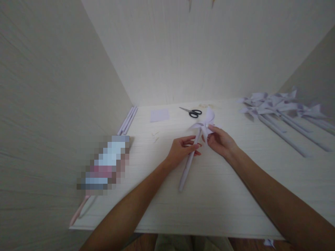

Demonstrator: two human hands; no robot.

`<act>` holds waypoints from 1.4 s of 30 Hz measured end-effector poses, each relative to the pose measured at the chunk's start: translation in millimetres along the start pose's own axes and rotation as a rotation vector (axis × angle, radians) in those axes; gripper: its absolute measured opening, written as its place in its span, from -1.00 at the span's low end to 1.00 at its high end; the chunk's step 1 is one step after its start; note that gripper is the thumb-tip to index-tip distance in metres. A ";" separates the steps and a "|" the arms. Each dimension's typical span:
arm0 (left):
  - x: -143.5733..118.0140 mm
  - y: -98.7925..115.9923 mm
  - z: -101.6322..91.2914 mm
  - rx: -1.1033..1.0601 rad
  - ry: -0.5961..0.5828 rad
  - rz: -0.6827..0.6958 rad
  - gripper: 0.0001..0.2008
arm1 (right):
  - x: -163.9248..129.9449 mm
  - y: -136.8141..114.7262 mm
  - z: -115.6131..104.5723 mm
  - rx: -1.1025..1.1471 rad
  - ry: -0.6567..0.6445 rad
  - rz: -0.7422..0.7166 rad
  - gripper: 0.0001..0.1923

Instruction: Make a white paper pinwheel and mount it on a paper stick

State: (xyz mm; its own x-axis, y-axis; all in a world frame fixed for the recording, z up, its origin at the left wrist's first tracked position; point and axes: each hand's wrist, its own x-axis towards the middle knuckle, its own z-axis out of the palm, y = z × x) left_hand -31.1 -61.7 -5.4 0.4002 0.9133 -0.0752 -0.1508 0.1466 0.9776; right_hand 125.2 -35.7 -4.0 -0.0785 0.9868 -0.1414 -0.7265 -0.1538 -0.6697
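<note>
A white paper pinwheel [209, 115] on a rolled paper stick [186, 168] is between my two hands, above the middle of the table. My left hand [184, 149] has its fingers around the stick, below the blades. With thumb and fingertips, my right hand [219, 139] pinches the pinwheel near its centre; the exact spot under the fingers is partly hidden. The stick slants, its lower end pointing toward me. Just beyond the pinwheel lie scissors [192, 112] with black handles. A square of pale paper [159, 115] rests flat to their left.
Several finished-looking pinwheels [274, 106] lie in a group at the right on the white table [157, 209]. At the left wall are loose paper sticks [128, 120] and a pixelated object [104, 167]. Small scraps [155, 137] sit left of centre. Walls enclose the back and sides.
</note>
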 end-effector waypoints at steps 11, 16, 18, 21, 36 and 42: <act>0.1 2.0 0.8 0.025 -0.016 0.008 -0.50 | -4.7 -0.9 5.7 -0.101 -0.081 0.074 -0.91; 0.8 -0.3 0.0 0.020 -0.040 -0.003 -0.48 | -4.2 0.2 6.6 -0.091 -0.016 0.006 -0.91; 1.2 -1.4 -0.9 0.019 -0.049 -0.005 -0.48 | -3.4 1.1 6.6 -0.083 0.020 -0.005 -0.91; 1.1 -1.8 -2.1 0.029 -0.061 0.000 -0.48 | -2.7 2.7 6.9 -0.068 0.060 -0.006 -0.92; -1.1 -0.3 -2.9 0.118 -0.173 -0.139 -0.62 | 0.2 -16.2 -7.7 0.130 0.124 -0.062 -0.96; -3.2 4.1 0.3 0.193 -0.204 -0.168 -0.76 | -0.7 -12.5 -8.6 0.089 0.051 -0.057 -0.91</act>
State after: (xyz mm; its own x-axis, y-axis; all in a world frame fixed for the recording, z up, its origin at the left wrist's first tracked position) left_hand -32.7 -64.2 -1.2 0.5811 0.7844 -0.2167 0.0989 0.1962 0.9756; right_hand 140.3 -34.8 -1.9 -0.0015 0.9897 -0.1433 -0.7866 -0.0897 -0.6109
